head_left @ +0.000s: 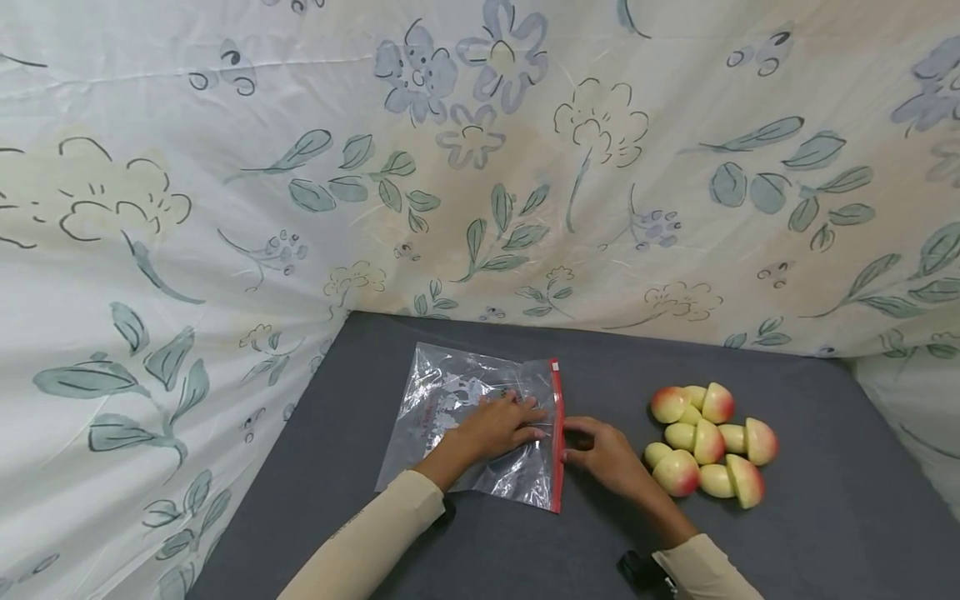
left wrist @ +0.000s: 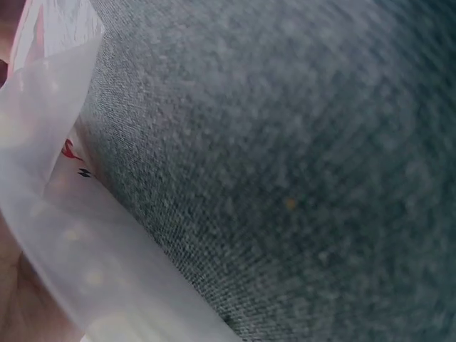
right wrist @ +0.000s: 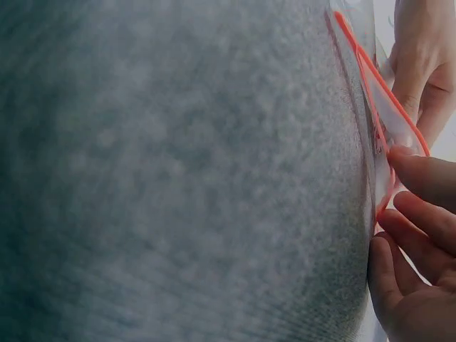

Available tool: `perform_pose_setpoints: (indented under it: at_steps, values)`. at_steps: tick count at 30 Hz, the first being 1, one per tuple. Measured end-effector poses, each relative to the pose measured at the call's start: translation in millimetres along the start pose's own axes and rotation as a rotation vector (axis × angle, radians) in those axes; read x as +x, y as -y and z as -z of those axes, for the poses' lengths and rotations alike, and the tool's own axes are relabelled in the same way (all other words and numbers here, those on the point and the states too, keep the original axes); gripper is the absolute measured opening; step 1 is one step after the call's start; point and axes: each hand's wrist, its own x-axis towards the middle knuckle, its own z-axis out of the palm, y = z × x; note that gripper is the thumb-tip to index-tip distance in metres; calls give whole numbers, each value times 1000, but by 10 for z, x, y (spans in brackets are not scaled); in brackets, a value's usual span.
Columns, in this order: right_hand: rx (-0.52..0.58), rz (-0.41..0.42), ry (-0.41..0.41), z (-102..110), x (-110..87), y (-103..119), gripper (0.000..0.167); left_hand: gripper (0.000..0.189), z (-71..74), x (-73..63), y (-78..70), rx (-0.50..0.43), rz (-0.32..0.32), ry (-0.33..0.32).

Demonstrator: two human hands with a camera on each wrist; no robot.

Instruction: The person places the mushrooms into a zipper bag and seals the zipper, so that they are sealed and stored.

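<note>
A clear plastic zip bag (head_left: pixel 450 400) with a red zip edge (head_left: pixel 558 467) lies flat on the dark cloth, print showing on its face. My left hand (head_left: pixel 491 429) rests on top of the bag near the zip side, fingers extended. From the right, my right hand (head_left: pixel 606 454) pinches the red edge between thumb and fingers. In the right wrist view the two red strips (right wrist: pixel 385 92) stand apart at the mouth, with the right thumb (right wrist: pixel 424 174) at the strip. Loose plastic film (left wrist: pixel 107 263) rises beside the left hand in the left wrist view.
To the right of the right hand sits a cluster of several mushroom-shaped pieces (head_left: pixel 708 442), pale yellow-green with red-tinged caps. Dark grey cloth (head_left: pixel 825 517) covers the table. Floral fabric (head_left: pixel 637 208) hangs behind and along the sides.
</note>
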Motion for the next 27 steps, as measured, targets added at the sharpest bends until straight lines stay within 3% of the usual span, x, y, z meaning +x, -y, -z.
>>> perform_pose_setpoints:
  at_steps: [11, 20, 27]
  values:
    - [-46, 49, 20, -39, 6, -36, 51, 50, -6, 4, -33, -9, 10, 12]
    - [-60, 49, 21, -49, 0, -38, 51, 38, -83, 17, -61, -8, 0, -75]
    - [-78, 55, 20, -43, 0, -50, 51, 37, -71, 11, -82, 50, -12, -134]
